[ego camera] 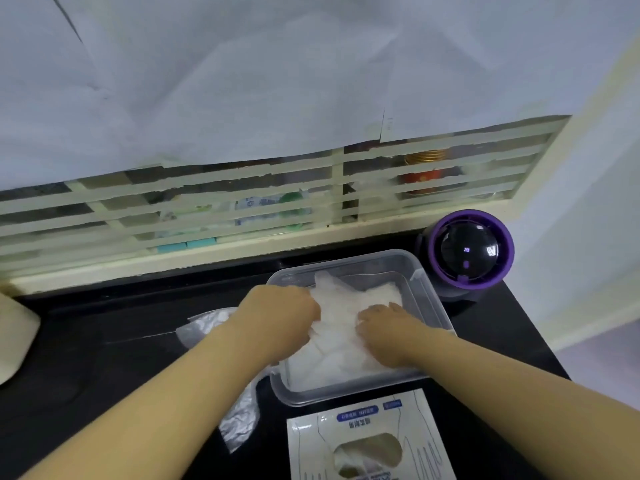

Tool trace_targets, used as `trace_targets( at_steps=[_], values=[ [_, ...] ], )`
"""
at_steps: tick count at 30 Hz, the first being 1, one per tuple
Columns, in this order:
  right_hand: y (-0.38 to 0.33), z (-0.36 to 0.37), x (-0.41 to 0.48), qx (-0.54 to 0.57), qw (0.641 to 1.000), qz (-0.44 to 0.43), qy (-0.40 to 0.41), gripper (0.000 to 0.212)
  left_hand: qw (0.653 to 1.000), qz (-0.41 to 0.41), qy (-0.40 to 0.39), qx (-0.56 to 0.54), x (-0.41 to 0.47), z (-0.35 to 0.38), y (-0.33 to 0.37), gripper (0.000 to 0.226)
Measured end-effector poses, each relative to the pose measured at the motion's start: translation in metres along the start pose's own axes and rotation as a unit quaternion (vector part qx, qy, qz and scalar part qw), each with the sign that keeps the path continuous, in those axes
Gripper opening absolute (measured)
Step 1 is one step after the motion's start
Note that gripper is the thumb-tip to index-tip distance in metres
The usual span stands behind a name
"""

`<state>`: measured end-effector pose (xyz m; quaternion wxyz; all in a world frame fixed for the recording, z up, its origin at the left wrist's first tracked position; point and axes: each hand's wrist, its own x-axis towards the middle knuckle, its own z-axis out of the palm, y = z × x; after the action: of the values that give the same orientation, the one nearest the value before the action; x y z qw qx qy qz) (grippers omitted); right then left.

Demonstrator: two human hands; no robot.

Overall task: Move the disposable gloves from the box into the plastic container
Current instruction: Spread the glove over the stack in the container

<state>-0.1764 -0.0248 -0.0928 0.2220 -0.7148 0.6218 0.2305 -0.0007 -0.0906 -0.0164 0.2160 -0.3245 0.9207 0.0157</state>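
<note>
Black countertop (104,341), cream barred window (242,209) behind, white paper (242,81) covering upper panes, pale wall (588,202) right, purple-ringed round gadget (469,252) in corner.

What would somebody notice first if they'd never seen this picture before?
Most likely the two hands in the middle: the left hand digs curled fingers into a heap of thin white gloves inside the clear plastic container, and the right hand presses on top. Next comes the round purple-and-black gadget behind the container on the right, then the glove box at the bottom edge.
</note>
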Motion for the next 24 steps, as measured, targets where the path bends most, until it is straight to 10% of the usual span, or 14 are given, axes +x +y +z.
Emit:
trace_targets(
  at_steps=[8,14,24],
  values=[
    [-0.013,-0.013,-0.006,-0.059,0.99,0.003,0.132,0.039,0.996,0.022,-0.034,0.077,0.014,0.02,0.021,0.034],
    [-0.006,-0.006,0.005,0.152,0.986,-0.047,0.044,0.064,0.991,0.009,-0.112,0.076,0.046,0.04,0.026,0.038],
    [0.01,-0.004,0.003,0.199,0.978,-0.04,0.036,0.058,0.985,-0.002,-0.169,0.041,0.069,0.057,0.018,0.04]
  ],
)
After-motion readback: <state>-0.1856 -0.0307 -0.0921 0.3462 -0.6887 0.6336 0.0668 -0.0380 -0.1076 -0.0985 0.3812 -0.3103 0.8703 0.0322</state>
